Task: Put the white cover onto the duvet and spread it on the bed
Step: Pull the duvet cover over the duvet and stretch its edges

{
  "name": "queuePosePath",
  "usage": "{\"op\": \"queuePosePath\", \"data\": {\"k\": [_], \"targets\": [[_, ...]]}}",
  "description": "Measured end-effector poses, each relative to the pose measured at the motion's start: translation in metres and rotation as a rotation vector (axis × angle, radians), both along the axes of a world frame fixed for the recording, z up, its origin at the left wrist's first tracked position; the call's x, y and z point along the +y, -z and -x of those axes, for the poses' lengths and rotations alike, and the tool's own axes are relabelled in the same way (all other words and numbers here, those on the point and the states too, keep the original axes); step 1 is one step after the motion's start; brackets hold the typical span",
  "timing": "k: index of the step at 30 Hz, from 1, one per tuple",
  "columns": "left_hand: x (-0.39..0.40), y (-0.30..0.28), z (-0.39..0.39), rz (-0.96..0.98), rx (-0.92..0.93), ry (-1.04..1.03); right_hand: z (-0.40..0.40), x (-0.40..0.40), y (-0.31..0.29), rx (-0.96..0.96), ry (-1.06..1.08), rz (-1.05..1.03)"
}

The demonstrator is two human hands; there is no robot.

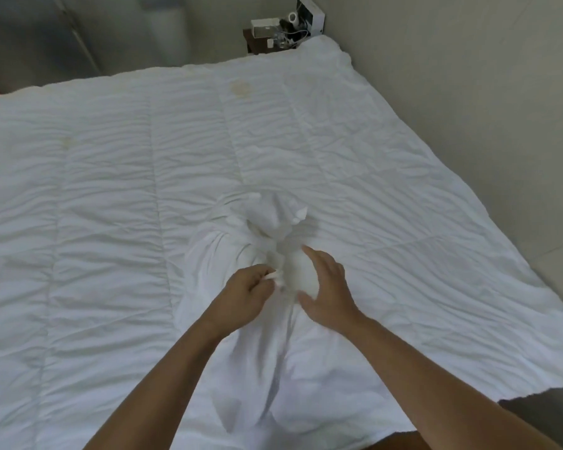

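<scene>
Head view. The quilted white duvet point(143, 177) lies spread flat across the bed, reaching from the near edge to the far edge by the wall; faint yellowish marks point(239, 87) show near its far side. No part of the duvet appears to be inside a cover. On top of it, near the middle and toward the person, sits the white cover point(241, 254) as a bunched, knotted bundle, with a twisted neck and loose tail ends point(298, 217) at its far side and looser cloth trailing toward the viewer. Both forearms reach in from below. The left hand point(246, 295) rests against the left of the bundle, its fingers curled and pinching a small fold of the cover at the knot. The right hand point(327, 287) has its fingers spread and straight, the palm turned toward the rounded right side of the bundle, touching or just beside it; contact cannot be told for certain. Beyond the far corner of the bed a small dark bedside stand point(257, 43) carries boxes and cables point(290, 35). Judged progress: early. The duvet is laid out, but the cover looks not yet untied or opened; unfolding it, drawing it over the duvet and spreading the covered duvet on the bed all remain
</scene>
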State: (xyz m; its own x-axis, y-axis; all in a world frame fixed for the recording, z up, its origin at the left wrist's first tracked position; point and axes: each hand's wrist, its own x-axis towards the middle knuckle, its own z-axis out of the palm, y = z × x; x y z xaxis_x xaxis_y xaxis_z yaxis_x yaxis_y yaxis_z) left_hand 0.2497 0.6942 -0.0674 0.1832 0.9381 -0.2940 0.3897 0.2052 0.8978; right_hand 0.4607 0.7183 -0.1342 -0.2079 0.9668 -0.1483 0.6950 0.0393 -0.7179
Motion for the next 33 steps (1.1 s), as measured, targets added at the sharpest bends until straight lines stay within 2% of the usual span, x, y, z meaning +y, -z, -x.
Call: {"op": "queuePosePath", "data": {"k": [2, 3, 4, 6, 7, 9, 11, 13, 15, 16, 18, 20, 22, 24, 28, 30, 33], "targets": [[0.006, -0.041, -0.006, -0.097, -0.106, -0.064, 0.024, 0.029, -0.029, 0.066, -0.309, 0.166], [0.011, -0.06, -0.009, -0.143, -0.162, -0.123, 0.037, 0.037, -0.04, 0.11, -0.374, 0.23], [0.016, -0.076, -0.011, -0.181, -0.212, -0.179, 0.047, 0.043, -0.051, 0.166, -0.363, 0.301], [0.027, -0.099, -0.007, -0.226, -0.266, -0.26, 0.056, 0.06, -0.066, 0.289, -0.174, 0.397], [0.031, -0.106, -0.002, -0.228, -0.258, -0.285, 0.056, 0.071, -0.074, 0.322, -0.072, 0.376], [0.039, -0.115, 0.011, -0.196, -0.219, -0.319, 0.05, 0.103, -0.098, 0.284, 0.042, 0.213], [0.052, -0.123, 0.025, -0.172, -0.12, -0.351, 0.042, 0.143, -0.145, 0.124, 0.026, -0.026], [0.069, -0.139, 0.035, -0.184, 0.009, -0.34, 0.04, 0.184, -0.211, -0.023, -0.053, -0.356], [0.087, -0.162, 0.035, -0.254, 0.097, -0.265, 0.043, 0.218, -0.285, -0.09, -0.081, -0.713], [0.096, -0.175, 0.034, -0.294, 0.117, -0.274, 0.046, 0.23, -0.32, -0.111, -0.08, -0.823], [0.112, -0.202, 0.03, -0.382, 0.15, -0.402, 0.057, 0.235, -0.378, -0.194, -0.13, -0.933], [0.122, -0.229, 0.028, -0.54, 0.072, -0.493, 0.071, 0.225, -0.408, -0.32, -0.2, -0.966], [0.126, -0.242, 0.026, -0.602, -0.143, -0.454, 0.087, 0.207, -0.402, -0.463, -0.255, -0.947], [0.126, -0.238, 0.027, -0.543, -0.233, -0.387, 0.101, 0.189, -0.364, -0.533, -0.332, -0.858], [0.113, -0.19, 0.044, -0.431, -0.103, -0.263, 0.084, 0.17, -0.291, -0.378, -0.52, -0.496], [0.1, -0.167, 0.056, -0.374, -0.081, -0.287, 0.059, 0.172, -0.265, -0.332, -0.598, -0.286], [0.082, -0.148, 0.062, -0.321, -0.094, -0.316, 0.02, 0.176, -0.223, -0.479, -0.637, -0.01]]}}
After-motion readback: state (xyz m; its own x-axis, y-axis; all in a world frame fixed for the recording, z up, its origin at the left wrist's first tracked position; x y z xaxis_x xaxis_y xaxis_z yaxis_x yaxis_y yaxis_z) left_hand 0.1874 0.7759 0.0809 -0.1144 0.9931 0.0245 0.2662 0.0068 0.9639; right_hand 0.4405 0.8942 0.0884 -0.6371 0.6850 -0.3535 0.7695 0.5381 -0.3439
